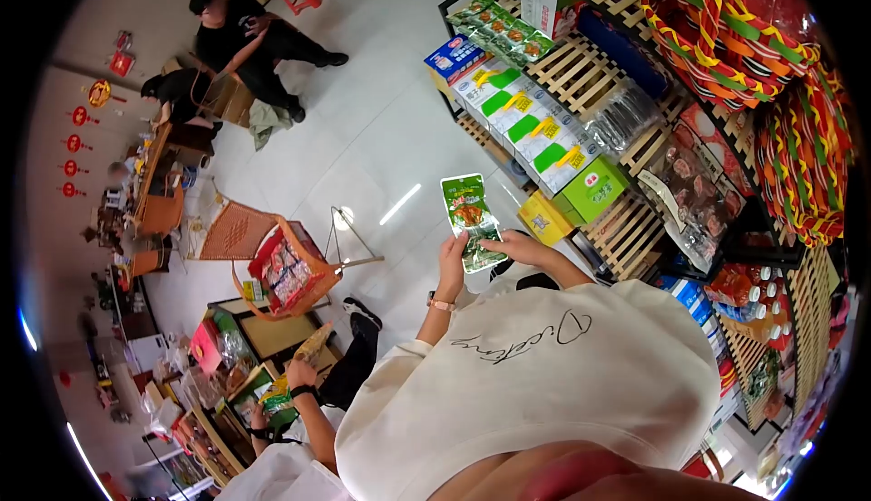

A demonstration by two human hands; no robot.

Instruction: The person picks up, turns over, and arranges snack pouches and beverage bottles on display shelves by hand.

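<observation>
A green printed snack packet (465,206) is held in front of my white shirt, with a picture of brown food on its front. My left hand (451,262) grips its lower left edge, fingers closed, a band on the wrist. Closed on the lower right side is my right hand (519,246), its thumb lying over the packet. The lower part of the packet looks folded or overlapped by a second piece; I cannot tell which. Right of my hands, a yellow box (545,220) and a green box (590,192) stand at the shelf's near end.
Slatted shelves (626,252) on the right carry boxes, packets and bottles. Woven baskets (726,48) hang over them. To the left stands a wicker chair (286,270) holding red packets. A person's hand (300,373) at lower left holds a packet. Another person (238,34) sits far off.
</observation>
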